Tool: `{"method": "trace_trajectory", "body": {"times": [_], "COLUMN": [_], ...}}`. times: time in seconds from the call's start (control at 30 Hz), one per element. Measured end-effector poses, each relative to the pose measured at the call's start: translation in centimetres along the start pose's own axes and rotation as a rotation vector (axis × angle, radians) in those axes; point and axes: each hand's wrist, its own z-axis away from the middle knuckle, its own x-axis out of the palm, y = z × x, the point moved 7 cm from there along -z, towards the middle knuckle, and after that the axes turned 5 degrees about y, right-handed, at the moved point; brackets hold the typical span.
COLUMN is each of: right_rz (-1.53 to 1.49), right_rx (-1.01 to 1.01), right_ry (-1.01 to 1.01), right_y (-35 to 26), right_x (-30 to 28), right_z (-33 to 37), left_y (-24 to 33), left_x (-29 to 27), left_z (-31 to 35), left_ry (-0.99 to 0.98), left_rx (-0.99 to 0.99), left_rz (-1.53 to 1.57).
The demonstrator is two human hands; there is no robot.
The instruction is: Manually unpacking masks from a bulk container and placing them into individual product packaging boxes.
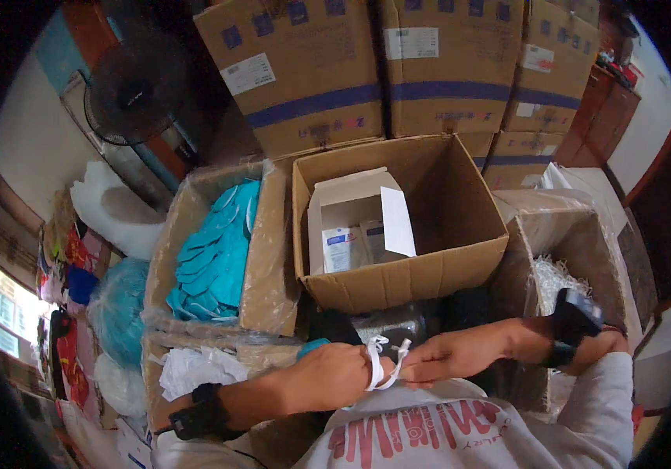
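Left hand (pixel 334 379): curled into a fist at white straps (pixel 373 359), teal edge (pixel 313 346) beside.
Right hand (pixel 449 359): narrowed, pinching the same straps.
White straps: between both hands, nearer than the open carton (pixel 400 285), likely kept close for control.
Teal pieces (pixel 214 254): overlapped left of the open carton, probably for quick reach.
White cords (pixel 558 281): heaped right of the open carton.
White box (pixel 355 186): inside the open carton.
Stacked cartons (pixel 449 109): behind the open carton.
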Motion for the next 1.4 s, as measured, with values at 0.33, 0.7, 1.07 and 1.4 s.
{"method": "trace_trajectory", "body": {"times": [0.33,0.7,1.07,1.4], "right_rz": [-0.542,-0.403,-0.51,0.017], "right_rx": [0.115,0.081,0.188,-0.08], "right_ry": [0.12,0.073,-0.034,-0.114], "right_y": [2.3,1.2,3.5,-0.7], "right_x": [0.5,0.4,0.8,1.2], "right_z": [-3.0,-2.8,-3.1,-0.2], "left_y": [-3.0,-3.3,-2.6,-0.2], "left_x": [1.5,0.6,1.4,1.1], "left_z": [0.7,0.8,0.5,1.5], "left_ry": [0.155,0.133,0.075,-0.164], "left_rx": [-0.011,-0.086,-0.035,0.062], "left_rz": [-0.073,0.078,0.093,0.245]}}
